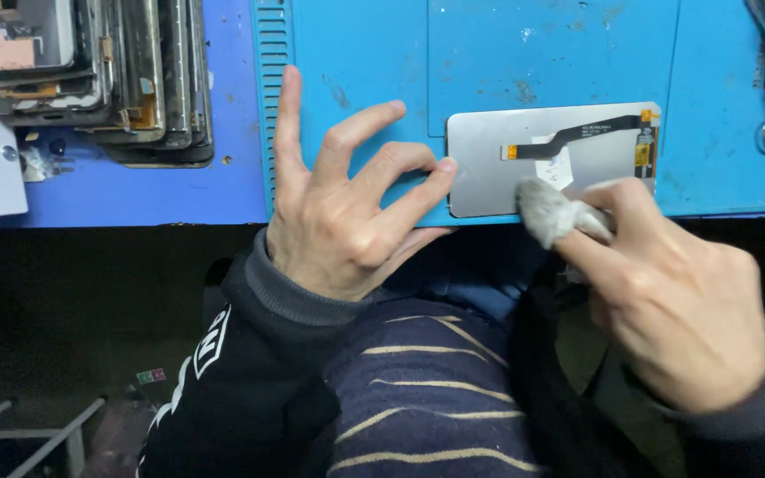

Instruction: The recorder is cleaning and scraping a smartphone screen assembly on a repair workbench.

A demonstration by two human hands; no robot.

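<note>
Right hand (666, 301) pinches a fuzzy grey cloth (546, 211) on the flat metallic screen panel (489, 168); left hand (347, 204), fingers spread, steadies its edge near the blue mat's (356, 53) front edge.

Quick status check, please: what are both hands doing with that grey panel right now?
Left hand: fingertips steady the grey screen panel at its left edge. Right hand: pinches a grey cloth wad against the panel's lower edge. Stacked phone screens lie far left, clear of the hands.

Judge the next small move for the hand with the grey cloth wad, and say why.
Probably a short wipe rightward along the panel's lower edge. The right hand presses the grey cloth wad on the lower middle of the silver rectangular screen panel, the left hand steadies its left edge, and the black flex ribbon lies just above.
</note>
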